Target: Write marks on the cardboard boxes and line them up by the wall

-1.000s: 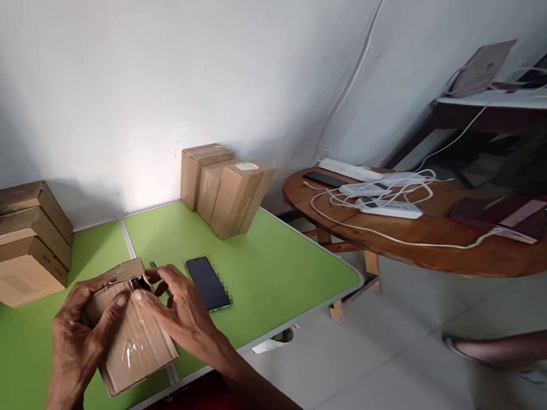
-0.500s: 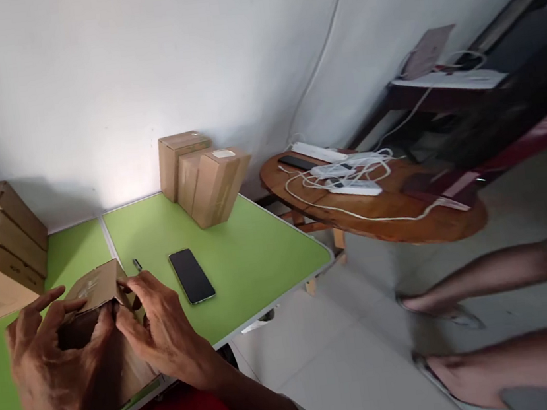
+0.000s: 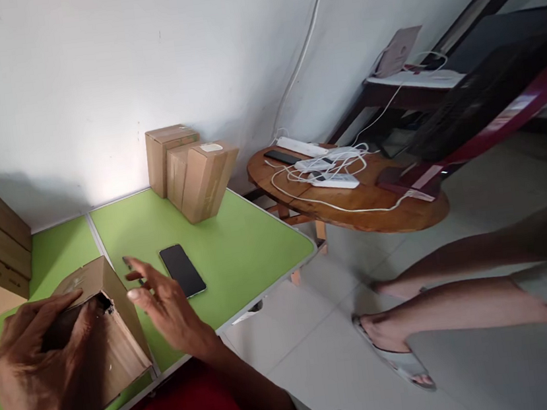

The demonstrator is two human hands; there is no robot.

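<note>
Two hands work at the near table edge — the left hand clasps a cardboard box by its torn-open top, long axis running away from the person, while the right hand hovers just beside it, fingers spread, holding nothing. A pen lies half hidden behind those fingers; beyond it, a phone — the box's inside stays dark.

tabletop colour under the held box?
Bright green tabletop, split by a pale seam; the cardboard box is brown. Head view.
</note>
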